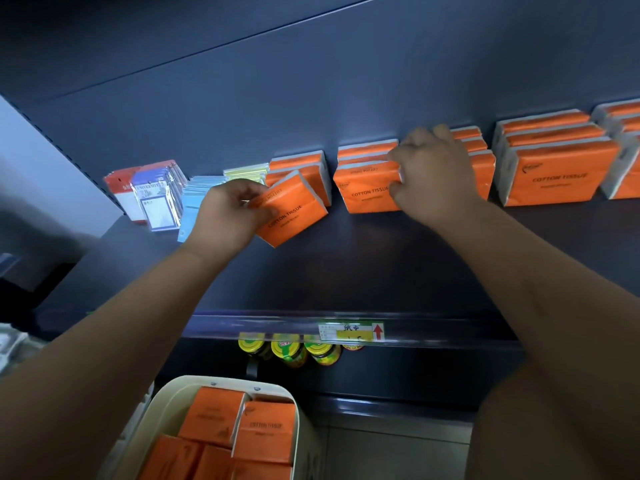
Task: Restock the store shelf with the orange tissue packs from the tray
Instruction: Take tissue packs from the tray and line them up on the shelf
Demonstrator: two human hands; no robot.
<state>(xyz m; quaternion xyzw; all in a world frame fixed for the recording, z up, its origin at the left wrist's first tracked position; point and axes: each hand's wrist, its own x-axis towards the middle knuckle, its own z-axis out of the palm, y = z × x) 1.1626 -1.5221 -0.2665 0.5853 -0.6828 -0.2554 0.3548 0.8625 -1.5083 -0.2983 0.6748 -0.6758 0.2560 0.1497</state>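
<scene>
Several orange stacks [554, 168] are already stood on the shelf [363, 265], while many packs remain in the tray [166, 403]. A tilted pack [294, 213] is pinched by the left hand [228, 216]; a front pack [367, 188] is gripped at its edge by the right hand's [436, 174] curled fingers.

Front strip of the shelf [346, 268] is lying bare, giving wide passage from the price rail [263, 327] up to the orange tissue packs [557, 168]. Packs are standing in stacks against the back panel [311, 98], blocking deeper reach and leaving only narrow slits between stacks. Left grip [228, 216] is holding a tilted pack [294, 213] before the leftmost stack. Right grip [433, 174] is clutching the edge of the middle stack [367, 188]. Both arms are crossing the open strip. Stationery packets [152, 192] are closing the left end. Below, the tray [166, 400] is sitting open-topped, with jars [287, 351] crowding under the shelf.
</scene>
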